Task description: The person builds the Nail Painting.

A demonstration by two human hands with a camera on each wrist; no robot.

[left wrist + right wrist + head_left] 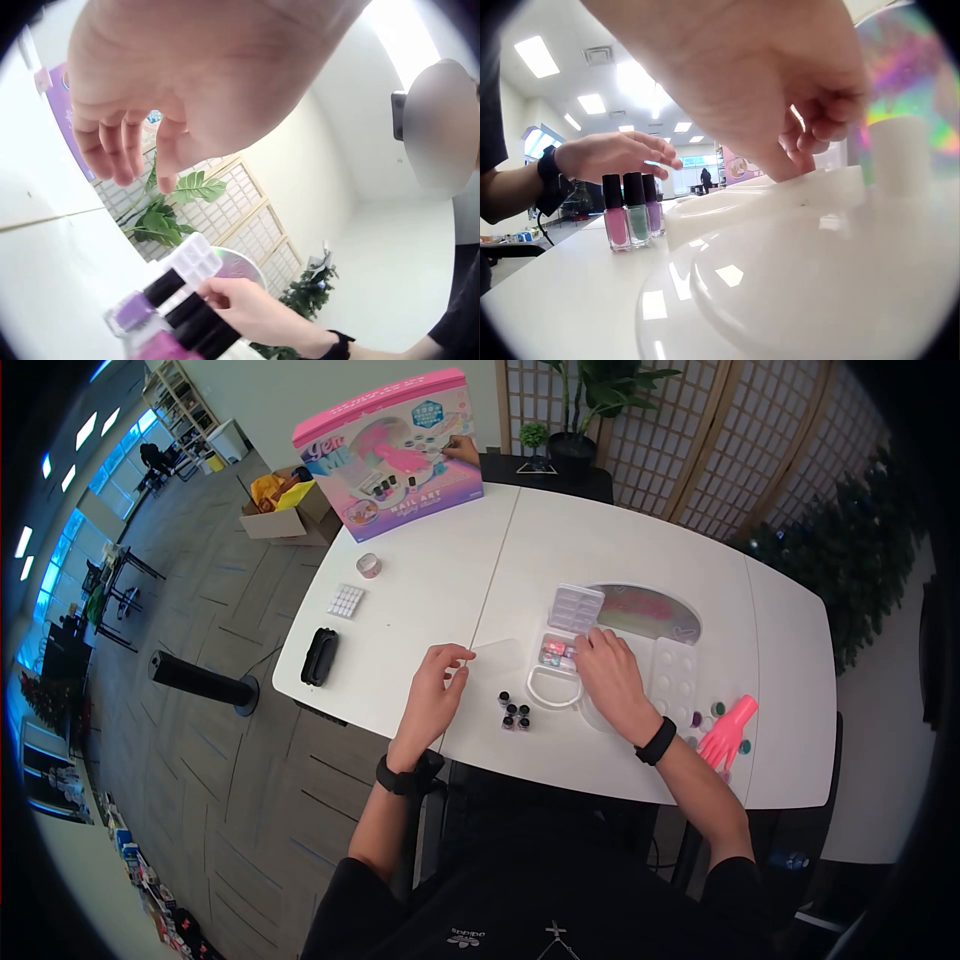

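reaching over the tray (556, 672) near capped bottles (637, 214), right hand (612, 676) hides its grip; left hand (434, 685) hovers relaxed.

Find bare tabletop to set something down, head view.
Free: between the black case and left hand; between the pink box and mirror; right of the mirror, beyond the pink model hand.
Crowded: around the right hand, with white compartment tray and polish bottles close by.

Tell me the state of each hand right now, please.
Left hand: open, with nothing visibly held.
Right hand: at the compartmented case; whether it holds anything cannot be told.
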